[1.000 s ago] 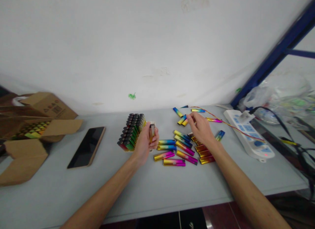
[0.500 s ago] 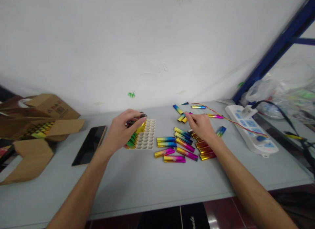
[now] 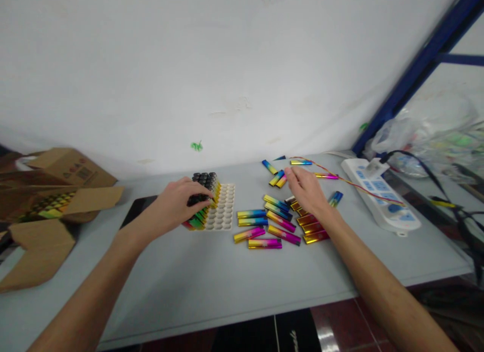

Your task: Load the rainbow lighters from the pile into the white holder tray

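Note:
My left hand (image 3: 185, 198) reaches over the left part of a white tray with round holes (image 3: 226, 206). Its thumb and forefinger close round the upper part of a shiny yellow tube (image 3: 214, 203) at the edge of the filled rows. Black-topped tubes (image 3: 204, 179) stand upright there, partly hidden by the hand. My right hand (image 3: 306, 188) is over the loose tubes, fingers pinched beside a blue-and-yellow tube (image 3: 276, 177); whatever they grip is hidden. Several yellow-magenta tubes (image 3: 283, 235) and yellow-blue tubes (image 3: 252, 222) lie flat between the hands.
An opened cardboard box (image 3: 75, 165) with tubes inside stands at the left. A dark phone (image 3: 136, 209) lies behind my left forearm. To the right are a white power strip (image 3: 378, 195), a thin red-yellow wire (image 3: 351, 182) and plastic bags (image 3: 416, 140).
My left hand has lowered along the tray's filled rows, uncovering their black tops. My right hand stays over the same loose tubes, fingers pinched. The whole view has shifted slightly.

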`<state>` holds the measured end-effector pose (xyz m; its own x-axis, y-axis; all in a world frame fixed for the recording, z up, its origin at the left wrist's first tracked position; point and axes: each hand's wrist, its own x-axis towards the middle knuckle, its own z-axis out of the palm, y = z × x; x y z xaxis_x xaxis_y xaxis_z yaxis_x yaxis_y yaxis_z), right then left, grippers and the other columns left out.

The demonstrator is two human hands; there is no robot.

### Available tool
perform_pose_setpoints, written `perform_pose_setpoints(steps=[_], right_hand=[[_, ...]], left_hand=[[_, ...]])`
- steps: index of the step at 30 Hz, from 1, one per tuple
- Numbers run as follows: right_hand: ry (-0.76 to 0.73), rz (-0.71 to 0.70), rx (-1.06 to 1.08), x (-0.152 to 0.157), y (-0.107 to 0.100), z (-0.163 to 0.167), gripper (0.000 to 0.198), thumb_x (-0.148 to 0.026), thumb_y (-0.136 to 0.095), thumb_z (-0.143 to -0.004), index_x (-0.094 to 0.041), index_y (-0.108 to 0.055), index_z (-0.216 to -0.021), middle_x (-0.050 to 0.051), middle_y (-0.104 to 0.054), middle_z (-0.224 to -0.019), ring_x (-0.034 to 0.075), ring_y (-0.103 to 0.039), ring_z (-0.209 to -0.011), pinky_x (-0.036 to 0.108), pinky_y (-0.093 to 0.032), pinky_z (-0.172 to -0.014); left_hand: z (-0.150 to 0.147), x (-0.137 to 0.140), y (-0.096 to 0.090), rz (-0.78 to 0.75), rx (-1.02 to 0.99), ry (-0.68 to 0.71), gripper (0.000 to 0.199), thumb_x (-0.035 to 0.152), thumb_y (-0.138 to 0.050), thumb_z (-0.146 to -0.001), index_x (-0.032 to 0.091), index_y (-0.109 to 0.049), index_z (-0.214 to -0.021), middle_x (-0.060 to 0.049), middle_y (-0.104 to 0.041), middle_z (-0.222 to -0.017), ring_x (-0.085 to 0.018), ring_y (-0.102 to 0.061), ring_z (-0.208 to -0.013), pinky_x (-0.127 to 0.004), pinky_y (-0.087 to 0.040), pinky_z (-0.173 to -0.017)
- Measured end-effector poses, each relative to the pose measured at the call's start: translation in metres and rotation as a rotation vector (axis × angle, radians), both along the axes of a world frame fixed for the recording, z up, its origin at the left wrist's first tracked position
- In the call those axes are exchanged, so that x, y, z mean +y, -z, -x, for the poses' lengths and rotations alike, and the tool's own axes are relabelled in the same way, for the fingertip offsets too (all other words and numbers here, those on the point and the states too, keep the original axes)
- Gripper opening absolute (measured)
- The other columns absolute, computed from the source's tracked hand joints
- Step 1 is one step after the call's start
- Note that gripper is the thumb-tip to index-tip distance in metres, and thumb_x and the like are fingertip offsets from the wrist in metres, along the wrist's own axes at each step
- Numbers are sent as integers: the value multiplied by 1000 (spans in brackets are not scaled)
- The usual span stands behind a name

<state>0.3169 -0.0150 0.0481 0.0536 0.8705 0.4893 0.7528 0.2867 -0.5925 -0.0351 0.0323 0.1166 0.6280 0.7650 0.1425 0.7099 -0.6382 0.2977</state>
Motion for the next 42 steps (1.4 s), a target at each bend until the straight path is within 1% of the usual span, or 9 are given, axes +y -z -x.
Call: perform_pose_setpoints(steps=[5,13,19,22,25,30,35,38,42], right_hand=[[-46,-95,15,2,2,-2,37,-55,-31,-110,-25,-49,-97,6,-63,-94,22,-59,-87,37,-44,-81],[185,-245,-14,1,-12,-26,47,-51,-23,-112,-27,-47,-80,6,-56,-81,24,-56,-84,41,-43,-82],[240,-292,-12,5,-12,-35,49,-52,-25,-111,-26,-48,-76,5,-55,-80,23,-53,-79,39,-42,-79],[301,-316,-34,5,-13,-40,52,-55,-23,-111,-26,-48,-75,6,-57,-79,23,-54,-78,38,-42,-75],[341,-313,-4,2,-16,-47,59,-57,-21,-111,-26,-50,-70,5,-59,-70,21,-56,-70,36,-41,-72],[431,-293,-22,0,-18,-56,69,-67,-29,-107,-24,-42,-54,0,-45,-48,14,-43,-49,34,-33,-60],[451,-286,-49,4,-12,-58,71,-65,-26,-107,-25,-39,-50,0,-40,-45,13,-37,-46,34,-27,-56],[444,-258,-50,6,-8,-56,72,-62,-22,-108,-26,-39,-47,1,-39,-45,14,-36,-44,35,-27,-56],[413,-243,-65,7,-6,-55,74,-63,-18,-108,-27,-40,-48,1,-36,-44,15,-38,-44,35,-27,-55]], left_hand=[[-3,1,7,-62,76,21,27,45,-62,-89,30,-83,-95,-8,-79,-96,-30,-66,-94,-44,-50,-91],[-11,-7,4,-257,255,-29,32,38,-57,-94,23,-84,-100,-16,-62,-110,-37,-56,-107,-53,-49,-95],[-3,7,10,-202,163,26,31,44,-59,-95,25,-83,-101,-15,-60,-132,-39,-54,-124,-59,-43,-111],[-11,3,11,-207,65,51,38,51,-61,-94,26,-78,-117,-14,-60,-135,-37,-57,-124,-56,-44,-113],[-39,-14,12,-228,-70,67,39,47,-59,-97,24,-74,-124,-15,-61,-136,-34,-59,-125,-52,-44,-114],[-123,-42,32,-113,-162,210,22,33,-58,-99,23,-76,-107,-11,-73,-111,-29,-65,-110,-48,-49,-104],[-198,-33,62,-14,-161,168,16,28,-62,-98,20,-76,-100,-14,-75,-106,-31,-66,-109,-45,-49,-100],[-218,-21,71,15,-122,163,15,28,-63,-96,19,-74,-93,-16,-74,-102,-34,-67,-107,-46,-50,-97],[-223,-15,72,54,-133,166,12,23,-69,-91,20,-70,-79,-15,-73,-95,-34,-68,-100,-46,-52,-93]])
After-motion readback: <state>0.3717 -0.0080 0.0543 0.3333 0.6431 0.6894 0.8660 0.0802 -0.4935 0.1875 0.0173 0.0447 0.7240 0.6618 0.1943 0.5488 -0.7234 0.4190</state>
